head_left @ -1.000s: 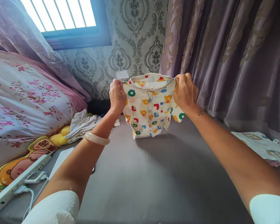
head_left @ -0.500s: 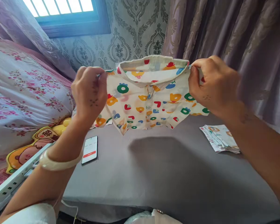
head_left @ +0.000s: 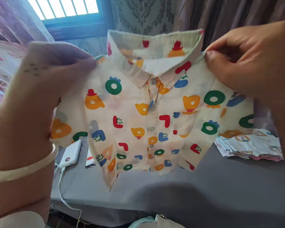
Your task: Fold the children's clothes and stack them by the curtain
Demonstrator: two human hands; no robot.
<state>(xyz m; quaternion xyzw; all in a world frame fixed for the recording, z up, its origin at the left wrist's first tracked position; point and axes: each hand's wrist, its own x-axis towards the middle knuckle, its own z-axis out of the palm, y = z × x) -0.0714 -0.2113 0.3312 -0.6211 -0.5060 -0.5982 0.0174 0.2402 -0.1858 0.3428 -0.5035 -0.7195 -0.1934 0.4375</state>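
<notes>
A small cream shirt [head_left: 133,101] with red, green, orange and blue prints hangs spread in front of me, its buttoned front facing me. My left hand [head_left: 54,72] pinches it at the shoulder on the left of the collar. On the other side of the collar, my right hand [head_left: 242,57] pinches the opposite shoulder between thumb and finger. Both hands are closed on the cloth. The lower part of the shirt hangs above the grey surface and partly covers a phone [head_left: 89,158].
A white power bank [head_left: 71,153] with a cable lies on the grey-covered surface [head_left: 97,186] at the left. Folded printed cloths [head_left: 251,145] are stacked at the right. Behind are a barred window [head_left: 68,9], patterned wallpaper and curtains [head_left: 218,19].
Both hands have come closer to me and moved further apart, bringing the shirt nearer, so it fills more of the view. The power bank now shows beside the phone.
</notes>
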